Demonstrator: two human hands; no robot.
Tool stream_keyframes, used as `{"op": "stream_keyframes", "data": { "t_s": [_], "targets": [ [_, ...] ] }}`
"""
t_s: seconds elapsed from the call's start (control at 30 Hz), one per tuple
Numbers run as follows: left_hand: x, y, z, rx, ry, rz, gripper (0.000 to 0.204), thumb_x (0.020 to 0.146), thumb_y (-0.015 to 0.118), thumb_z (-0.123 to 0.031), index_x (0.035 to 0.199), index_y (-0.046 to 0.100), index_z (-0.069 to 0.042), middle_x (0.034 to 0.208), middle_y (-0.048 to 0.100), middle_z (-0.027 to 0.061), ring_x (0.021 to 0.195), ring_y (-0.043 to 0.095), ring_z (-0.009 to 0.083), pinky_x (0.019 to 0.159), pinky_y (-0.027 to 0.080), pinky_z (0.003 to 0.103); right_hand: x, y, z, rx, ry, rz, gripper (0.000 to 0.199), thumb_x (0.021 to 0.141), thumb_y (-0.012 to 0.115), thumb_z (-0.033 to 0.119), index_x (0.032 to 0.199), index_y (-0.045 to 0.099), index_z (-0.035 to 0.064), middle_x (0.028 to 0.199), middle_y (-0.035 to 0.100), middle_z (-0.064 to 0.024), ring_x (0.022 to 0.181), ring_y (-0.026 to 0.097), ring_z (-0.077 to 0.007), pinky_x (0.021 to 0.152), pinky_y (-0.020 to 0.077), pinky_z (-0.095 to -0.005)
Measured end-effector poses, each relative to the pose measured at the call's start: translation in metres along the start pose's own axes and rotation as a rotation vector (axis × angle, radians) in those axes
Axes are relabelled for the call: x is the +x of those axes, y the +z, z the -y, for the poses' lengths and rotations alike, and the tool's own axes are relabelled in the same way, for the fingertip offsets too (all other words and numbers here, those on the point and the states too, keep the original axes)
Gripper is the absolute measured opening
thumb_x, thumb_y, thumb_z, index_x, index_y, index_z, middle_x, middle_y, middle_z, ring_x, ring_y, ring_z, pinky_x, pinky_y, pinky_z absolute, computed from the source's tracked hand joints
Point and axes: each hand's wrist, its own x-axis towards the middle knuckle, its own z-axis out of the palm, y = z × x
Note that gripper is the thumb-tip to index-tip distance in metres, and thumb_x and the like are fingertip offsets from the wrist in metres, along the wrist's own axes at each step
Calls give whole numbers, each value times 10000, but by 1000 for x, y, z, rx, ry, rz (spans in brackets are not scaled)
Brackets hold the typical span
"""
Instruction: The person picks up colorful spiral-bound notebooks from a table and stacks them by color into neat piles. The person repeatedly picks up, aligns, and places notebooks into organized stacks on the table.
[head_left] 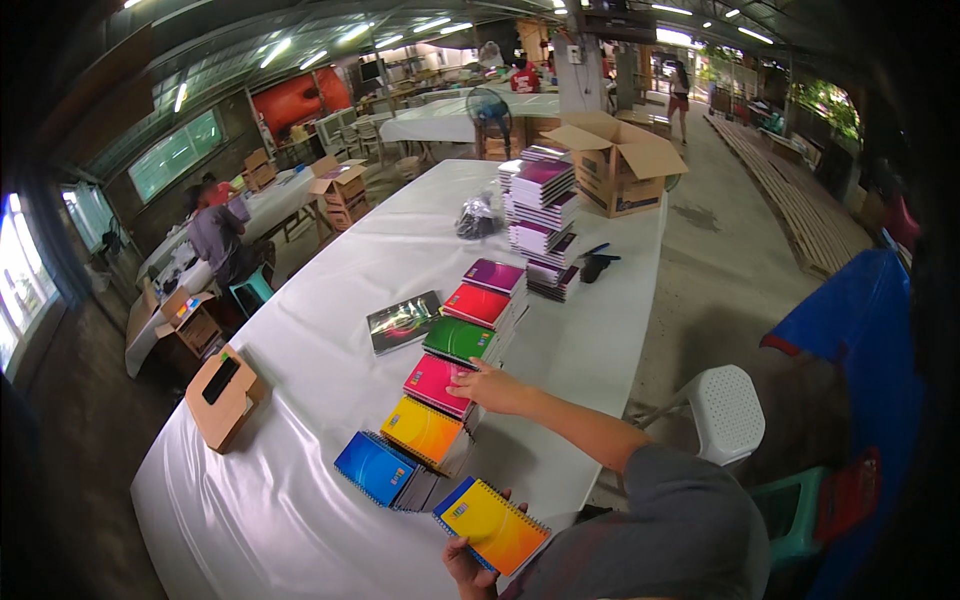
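Close to my body, my left hand [470, 568] grips a yellow-orange spiral notebook [492, 524], with a blue cover edge showing under it. My right arm reaches forward over the table, and my right hand [488, 387] has its fingers spread on the top right part of a pink spiral notebook [436, 383]. That pink one tops a stack in a slanting row. Nearer in the row are yellow [420, 429] and blue notebooks [376, 467]. Farther along lie green [459, 339], red [475, 304] and purple notebooks [495, 274].
A tall pile of purple notebooks [543, 215] stands behind the row, near an open carton [620, 170]. A dark glossy booklet [403, 321] and a cardboard box with a phone [224, 397] lie left on the white table [290, 400]. A white stool [726, 415] stands right.
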Motion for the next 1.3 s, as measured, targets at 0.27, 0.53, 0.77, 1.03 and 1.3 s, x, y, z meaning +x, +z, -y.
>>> {"op": "stream_keyframes", "data": {
  "t_s": [0.27,0.53,0.77,1.03,1.3],
  "targets": [
    [-11,14,23,176,35,79,850,554,546,5,1359,284,-59,1322,374,243,1178,391,471,993,301,580,6,-4,-1,137,-36,5,369,815,511,131,1181,555,128,1198,551,-131,1061,562,-258,853,481,-387],
    [-27,-58,15,311,-148,-233,632,703,564,-43,1293,344,12,1269,440,194,1138,455,353,960,391,417,-2,-13,-24,662,38,-83,294,789,581,89,1081,608,68,1017,619,-175,922,614,-284,786,486,-340],
    [-10,0,22,115,-92,15,757,846,454,-509,1401,184,-69,1421,236,211,1272,288,428,1040,256,528,-1,-48,6,796,525,-395,180,791,615,56,965,637,19,794,637,-127,725,606,-142,677,457,-239],
    [9,-9,7,6,-130,172,1084,652,479,-785,1412,139,-90,1413,221,240,1268,271,461,1014,279,565,-19,-82,48,1846,-607,84,46,788,641,63,818,669,43,925,659,-90,1038,553,-221,967,353,-479],
    [5,10,23,31,-41,61,987,433,508,-26,1381,238,-67,1374,298,242,1225,352,454,980,334,584,-26,-60,22,1105,-381,209,489,682,538,-84,1118,601,128,1306,480,-83,1249,398,-268,1055,227,-495]
  ]
}}
